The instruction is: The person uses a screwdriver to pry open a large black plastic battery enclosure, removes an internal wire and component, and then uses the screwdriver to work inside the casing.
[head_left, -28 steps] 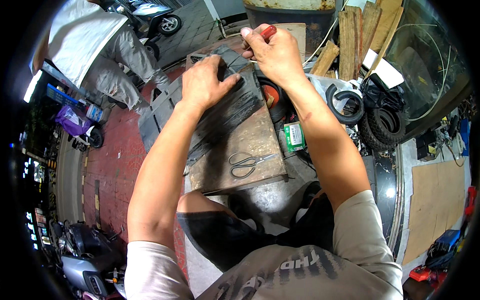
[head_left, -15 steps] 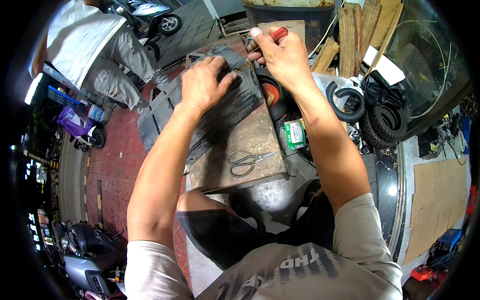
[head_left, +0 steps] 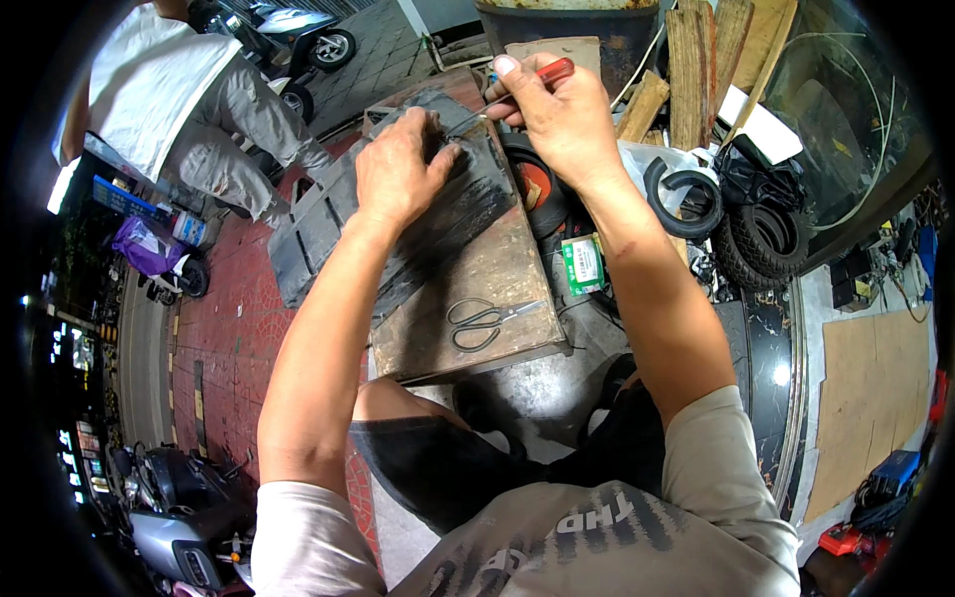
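From where I stood, the left hand [head_left: 400, 171] lay palm down on the dark panel [head_left: 438, 234], its thumb well apart from the fingers; I couldn't tell whether the fingertips gripped anything. The panel sat across the far part of the wooden table [head_left: 418, 336], its left end jutting past the table's left edge. The right hand [head_left: 562, 117] was closed round a red-handled tool [head_left: 557, 70], held just above the table's far right corner, the thin shaft slanting toward the left fingers; whether its tip touched the panel, I couldn't make out.

Nearer the person's knees, a strip of bare wood ran between the panel and the scissors [head_left: 502, 316], which lay just inside the near edge. Off the right edge, a green-and-white box [head_left: 582, 265] and a black wheel [head_left: 546, 217] crowded the side beneath the right forearm, with tyres [head_left: 741, 254] farther out.
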`<state>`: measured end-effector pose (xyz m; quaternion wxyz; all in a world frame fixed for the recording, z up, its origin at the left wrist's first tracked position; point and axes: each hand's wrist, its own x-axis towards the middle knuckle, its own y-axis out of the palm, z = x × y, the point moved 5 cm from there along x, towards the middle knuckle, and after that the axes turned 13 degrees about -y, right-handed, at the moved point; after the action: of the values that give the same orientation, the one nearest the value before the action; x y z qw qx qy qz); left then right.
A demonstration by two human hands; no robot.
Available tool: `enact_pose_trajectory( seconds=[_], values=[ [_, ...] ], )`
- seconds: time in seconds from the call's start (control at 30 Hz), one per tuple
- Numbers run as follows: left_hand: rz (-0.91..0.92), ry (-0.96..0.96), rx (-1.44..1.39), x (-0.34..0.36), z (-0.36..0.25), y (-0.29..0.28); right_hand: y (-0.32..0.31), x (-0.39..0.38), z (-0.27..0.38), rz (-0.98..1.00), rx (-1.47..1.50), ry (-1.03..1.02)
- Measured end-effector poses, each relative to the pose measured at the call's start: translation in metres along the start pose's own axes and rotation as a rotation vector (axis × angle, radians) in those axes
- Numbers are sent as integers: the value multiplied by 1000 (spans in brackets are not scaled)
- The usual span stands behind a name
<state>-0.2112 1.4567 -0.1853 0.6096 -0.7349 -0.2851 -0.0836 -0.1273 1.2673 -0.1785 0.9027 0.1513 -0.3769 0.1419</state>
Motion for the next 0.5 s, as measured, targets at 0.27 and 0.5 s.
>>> enact_pose_trajectory(
  seconds=[0.27,0.5],
  values=[
    [-22,13,-8,-3,0,-1,11,-3,8,139,-228,-61],
    [-1,39,24,-7,-5,-4,9,-9,5,55,-107,-45]
  ],
)
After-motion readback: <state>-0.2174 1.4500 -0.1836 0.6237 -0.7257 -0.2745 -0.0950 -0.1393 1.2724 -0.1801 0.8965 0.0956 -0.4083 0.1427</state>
